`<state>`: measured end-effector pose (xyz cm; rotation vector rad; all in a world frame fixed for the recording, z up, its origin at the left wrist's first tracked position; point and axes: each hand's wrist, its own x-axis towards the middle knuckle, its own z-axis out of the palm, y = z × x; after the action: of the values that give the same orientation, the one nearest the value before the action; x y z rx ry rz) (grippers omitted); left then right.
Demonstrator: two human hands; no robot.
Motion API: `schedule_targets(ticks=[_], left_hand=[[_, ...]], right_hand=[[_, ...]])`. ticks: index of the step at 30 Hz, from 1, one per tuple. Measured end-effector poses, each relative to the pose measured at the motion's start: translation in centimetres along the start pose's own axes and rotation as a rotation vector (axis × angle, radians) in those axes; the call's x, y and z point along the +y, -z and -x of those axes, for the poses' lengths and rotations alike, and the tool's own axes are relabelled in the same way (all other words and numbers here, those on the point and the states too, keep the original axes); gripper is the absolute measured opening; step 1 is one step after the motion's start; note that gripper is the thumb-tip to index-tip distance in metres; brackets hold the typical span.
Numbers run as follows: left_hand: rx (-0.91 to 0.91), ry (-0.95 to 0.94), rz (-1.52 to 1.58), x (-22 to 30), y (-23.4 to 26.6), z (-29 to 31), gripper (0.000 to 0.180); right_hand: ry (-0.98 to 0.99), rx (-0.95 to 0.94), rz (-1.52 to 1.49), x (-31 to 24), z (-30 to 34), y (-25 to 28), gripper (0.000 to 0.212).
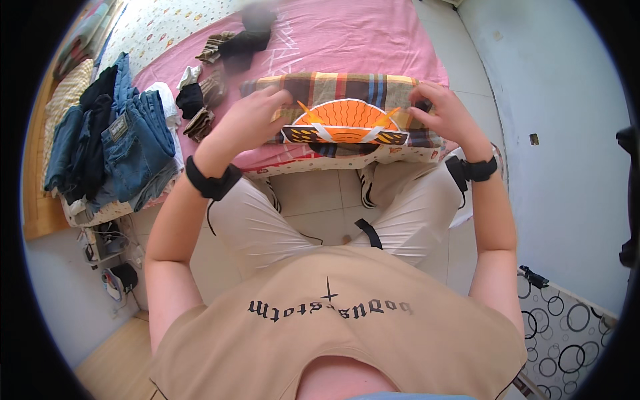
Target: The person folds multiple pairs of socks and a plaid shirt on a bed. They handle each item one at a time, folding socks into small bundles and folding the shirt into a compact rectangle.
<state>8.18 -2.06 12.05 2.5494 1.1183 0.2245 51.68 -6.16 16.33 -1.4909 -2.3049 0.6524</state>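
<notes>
L/R fingers [277, 100] @ plaid cloth [327, 88].

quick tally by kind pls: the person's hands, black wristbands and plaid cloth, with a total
Hands: 2 (left hand, right hand)
Black wristbands: 2 (left wristband, right wristband)
Plaid cloth with an orange graphic: 1
Total: 5

Both hands [257, 119] [445, 115] at plaid cloth [330, 87] on pink bedding [347, 40]
</notes>
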Motion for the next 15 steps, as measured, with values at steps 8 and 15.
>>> schedule_targets(ticks=[8,15], left_hand=[[0.146,0.085,-0.083,1.6,-10.5,-6.7,0.094],[0.032,0.206,-0.090,-1.8,-13.7,-4.8,0.127]], right_hand=[[-0.004,-0.123,0.296,3.6,-5.4,-8.7,0.097],[-0.216,-0.174,0.309,9.3,-5.0,-9.5,0.120]])
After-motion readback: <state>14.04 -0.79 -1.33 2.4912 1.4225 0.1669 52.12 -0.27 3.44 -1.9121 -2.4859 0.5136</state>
